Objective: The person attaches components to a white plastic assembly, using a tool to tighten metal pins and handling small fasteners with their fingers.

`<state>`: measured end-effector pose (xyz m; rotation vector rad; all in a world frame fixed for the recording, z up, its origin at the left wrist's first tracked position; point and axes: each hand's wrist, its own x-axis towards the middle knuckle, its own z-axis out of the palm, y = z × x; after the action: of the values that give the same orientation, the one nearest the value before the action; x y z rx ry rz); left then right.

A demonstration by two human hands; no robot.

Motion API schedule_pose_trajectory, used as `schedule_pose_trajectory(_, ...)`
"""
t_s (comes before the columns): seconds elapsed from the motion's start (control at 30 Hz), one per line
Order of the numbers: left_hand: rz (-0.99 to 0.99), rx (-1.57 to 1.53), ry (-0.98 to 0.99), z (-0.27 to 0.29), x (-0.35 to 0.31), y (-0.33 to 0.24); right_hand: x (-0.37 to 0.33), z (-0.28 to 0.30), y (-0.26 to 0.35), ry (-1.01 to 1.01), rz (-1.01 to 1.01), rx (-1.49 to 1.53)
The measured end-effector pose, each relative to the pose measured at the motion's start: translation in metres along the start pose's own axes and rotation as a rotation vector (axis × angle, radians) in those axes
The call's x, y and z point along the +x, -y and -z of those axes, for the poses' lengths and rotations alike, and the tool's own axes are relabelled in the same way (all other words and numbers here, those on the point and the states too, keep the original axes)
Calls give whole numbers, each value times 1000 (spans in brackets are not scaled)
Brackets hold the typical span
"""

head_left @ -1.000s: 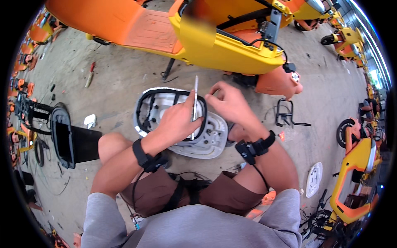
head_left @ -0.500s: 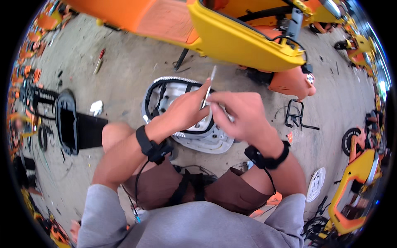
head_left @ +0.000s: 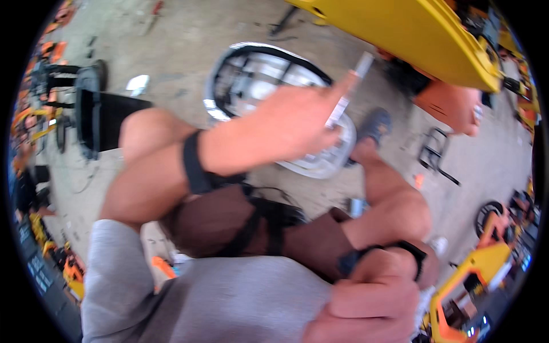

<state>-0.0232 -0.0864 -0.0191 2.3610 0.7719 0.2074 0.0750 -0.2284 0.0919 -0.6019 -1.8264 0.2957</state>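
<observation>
My left hand [head_left: 297, 123] is raised in front of me, closed around a slim white-and-silver stick-like thing [head_left: 363, 65] whose exact kind I cannot make out. One end juts past my index finger; the other shows below it. Under this hand lies a silver-grey shell-shaped part [head_left: 311, 167] with a black inner rim and ribbed inside, partly covered by my hand and forearm. My right hand [head_left: 369, 294] is close to my body at the lower right, beside my shirt and shorts. It is bent and blurred, and its fingers are too smeared to read.
A yellow scooter body [head_left: 412, 40] stands at the far right, with an orange part [head_left: 449, 106] beneath it. A black metal bracket [head_left: 436, 151] lies on the floor. At the left are a black bin-like part [head_left: 108, 117] and a white piece [head_left: 137, 84]. Another yellow-orange frame [head_left: 466, 286] is lower right.
My right hand has left the stick-like thing and drawn back to my body. My left hand still holds it, now farther right. The view has shifted, so the floor things appear higher.
</observation>
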Motion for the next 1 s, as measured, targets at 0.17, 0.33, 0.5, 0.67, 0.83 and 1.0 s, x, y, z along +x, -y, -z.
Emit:
schedule_pose_trajectory(0.17,-58,98,-43,0,-1,-1,5,19,-9,234,-81,203)
schedule_pose_trajectory(0.33,17,113,39,6,-3,-4,-4,-15,-8,-57,-71,76)
schedule_pose_trajectory(0.5,-2,60,-26,2,-8,8,-2,-10,-22,64,129,109)
schedule_pose_trajectory(0.67,35,116,53,11,-7,-3,12,2,-19,62,6,164)
schedule_pose_trajectory(0.83,50,109,69,9,-4,-5,-1,-5,-10,30,-100,87)
schedule_pose_trajectory(1.0,108,93,76,12,-11,-2,0,-17,-12,32,23,12)
